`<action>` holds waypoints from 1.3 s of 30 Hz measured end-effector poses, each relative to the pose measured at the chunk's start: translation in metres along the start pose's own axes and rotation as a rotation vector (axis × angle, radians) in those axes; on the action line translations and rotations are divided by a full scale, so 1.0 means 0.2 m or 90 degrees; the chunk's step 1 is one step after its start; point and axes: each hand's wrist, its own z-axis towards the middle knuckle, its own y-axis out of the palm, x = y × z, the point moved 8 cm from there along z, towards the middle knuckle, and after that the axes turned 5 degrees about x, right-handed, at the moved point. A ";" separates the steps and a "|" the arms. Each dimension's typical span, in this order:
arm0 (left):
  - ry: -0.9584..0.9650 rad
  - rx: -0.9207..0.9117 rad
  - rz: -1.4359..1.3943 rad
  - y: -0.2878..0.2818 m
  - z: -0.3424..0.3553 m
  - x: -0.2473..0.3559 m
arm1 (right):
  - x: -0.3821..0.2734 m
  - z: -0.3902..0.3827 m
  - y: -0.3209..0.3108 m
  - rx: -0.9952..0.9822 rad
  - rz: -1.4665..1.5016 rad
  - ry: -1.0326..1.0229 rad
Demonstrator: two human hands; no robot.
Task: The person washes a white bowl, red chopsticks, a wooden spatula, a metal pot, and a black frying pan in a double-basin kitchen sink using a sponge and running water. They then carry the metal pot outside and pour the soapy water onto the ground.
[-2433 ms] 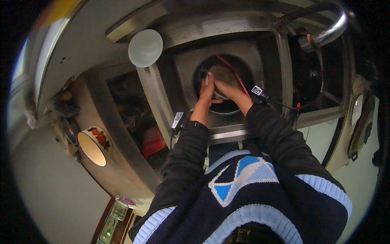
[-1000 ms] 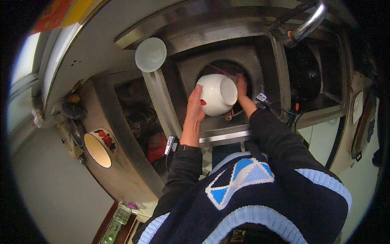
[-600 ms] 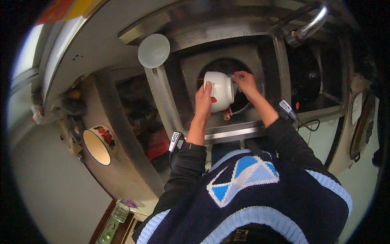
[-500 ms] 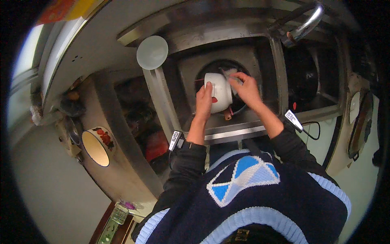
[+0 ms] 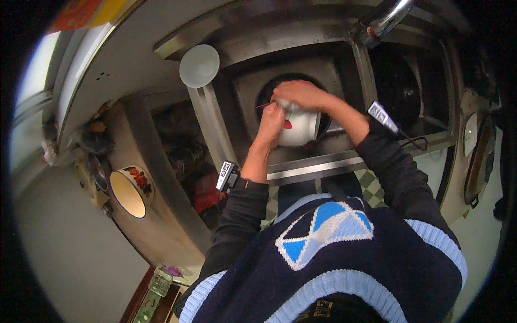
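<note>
**A white bowl held on its side between my two hands, over the sink**

At far left stands a wide-mouthed enamel pot (image 5: 128, 194), its smooth inside cream, its rim a thin dark blue line, its outer wall painted with red flowers. Next, a pale, round bowl (image 5: 200, 65) with a smooth, slightly glossy inside sits on the corner of the steel ledge (image 5: 207, 116). Low beside that ledge lies a red object (image 5: 207, 192), its form too dim to read.

At centre, my left hand (image 5: 271, 124) is clenched on the left side of a white bowl (image 5: 301, 131), rounded in the wall and marked with a red patch. The bowl is tipped over, its base turned to the right, above a dark round basin (image 5: 325, 123) inside the rectangular steel sink (image 5: 335, 67). A thin reddish rod (image 5: 263, 105) shows just left of my knuckles. My right hand (image 5: 303, 95) reaches across the top, fingers curled over a soft, pale wad (image 5: 286, 105) against the bowl; whether it is cloth or plastic I cannot tell.

Farther right, a curved, shiny metal tap (image 5: 392, 20) rises near the divider, and a black round vessel (image 5: 396, 86) fills much of the neighbouring compartment.
</note>
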 end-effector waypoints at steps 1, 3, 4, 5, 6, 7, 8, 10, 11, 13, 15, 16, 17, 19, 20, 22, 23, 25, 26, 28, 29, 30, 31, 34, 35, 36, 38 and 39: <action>0.002 0.032 -0.023 -0.02 -0.01 0.01 | 0.12 -0.02 0.04 -0.070 0.314 0.169; -0.015 0.033 -0.183 -0.04 -0.01 0.02 | 0.18 -0.05 0.05 -0.087 0.564 0.219; -0.019 0.042 -0.278 -0.05 -0.01 0.03 | 0.24 -0.08 0.06 -0.047 0.668 0.301; -0.048 0.099 -0.338 -0.08 -0.01 0.02 | 0.26 -0.11 0.07 -0.023 0.775 0.358; -0.051 0.124 -0.411 -0.09 0.00 0.03 | 0.26 -0.13 0.07 0.025 0.891 0.357; -0.056 0.131 -0.489 -0.08 0.00 0.04 | 0.25 -0.15 0.08 0.070 1.012 0.365; -0.026 0.208 -0.470 -0.10 -0.01 0.06 | 0.26 -0.18 0.11 0.131 1.130 0.432; 0.015 0.348 -0.434 -0.13 -0.04 0.11 | 0.24 -0.20 0.13 0.218 1.156 0.428; 0.117 0.363 -0.372 -0.11 -0.09 0.17 | 0.22 -0.21 0.13 0.274 1.197 0.430; 0.216 0.388 -0.292 -0.02 -0.16 0.20 | 0.21 -0.25 0.17 0.388 1.250 0.492; 0.306 0.382 -0.127 0.04 -0.22 0.21 | 0.18 -0.25 0.15 0.449 1.220 0.464; 0.407 0.351 0.005 0.07 -0.24 0.24 | 0.15 -0.23 0.13 0.443 1.228 0.392; 0.440 0.307 0.120 0.10 -0.25 0.23 | 0.14 -0.23 0.12 0.458 1.211 0.383; 0.517 0.218 0.279 0.14 -0.23 0.20 | 0.16 -0.28 0.15 0.511 1.221 0.493; 0.560 0.179 0.326 0.16 -0.23 0.21 | 0.15 -0.29 0.17 0.492 1.267 0.521; 0.589 0.113 0.369 0.18 -0.23 0.23 | 0.17 -0.32 0.14 0.488 1.209 0.518; 0.571 0.086 0.367 0.20 -0.22 0.25 | 0.16 -0.31 0.13 0.444 1.207 0.497; 0.472 0.088 0.141 0.18 -0.22 0.29 | 0.16 -0.32 0.13 0.392 1.202 0.509; 0.186 0.163 0.013 0.10 -0.14 0.18 | 0.14 -0.30 0.13 0.342 1.218 0.476; 0.245 0.162 -0.353 0.12 -0.15 0.24 | 0.16 -0.33 0.15 0.359 1.186 0.519; 0.267 0.191 -0.322 0.12 -0.16 0.25 | 0.15 -0.31 0.14 0.344 1.213 0.473; 0.300 0.222 -0.203 0.13 -0.17 0.26 | 0.15 -0.31 0.14 0.373 1.227 0.464; 0.357 0.236 -0.088 0.15 -0.19 0.28 | 0.14 -0.30 0.14 0.376 1.261 0.420; 0.516 0.185 0.130 0.20 -0.22 0.29 | 0.16 -0.31 0.16 0.417 1.263 0.450; 0.522 0.140 0.164 0.21 -0.23 0.28 | 0.18 -0.33 0.18 0.439 1.253 0.510; 0.572 0.090 0.187 0.23 -0.25 0.30 | 0.19 -0.34 0.16 0.454 1.204 0.490; 0.455 0.131 0.062 0.16 -0.23 0.29 | 0.20 -0.35 0.15 0.466 1.175 0.518; 0.312 0.174 -0.109 0.11 -0.21 0.23 | 0.17 -0.31 0.15 0.377 1.189 0.477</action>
